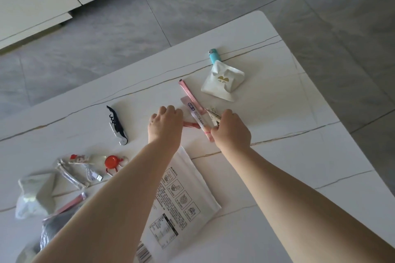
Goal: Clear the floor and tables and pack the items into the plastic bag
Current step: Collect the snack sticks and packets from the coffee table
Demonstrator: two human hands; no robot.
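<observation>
Hands (232, 128) gathering sachets (197, 118) on table (277, 134).

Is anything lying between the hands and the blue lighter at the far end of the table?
Yes. The crumpled white packet lies just in front of the lighter and overlaps its near end. The pink sticks also lie between; both hands are on them.

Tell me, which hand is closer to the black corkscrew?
Left. The left hand is just right of the corkscrew; the right hand is farther right, past the pink sachets.
</observation>
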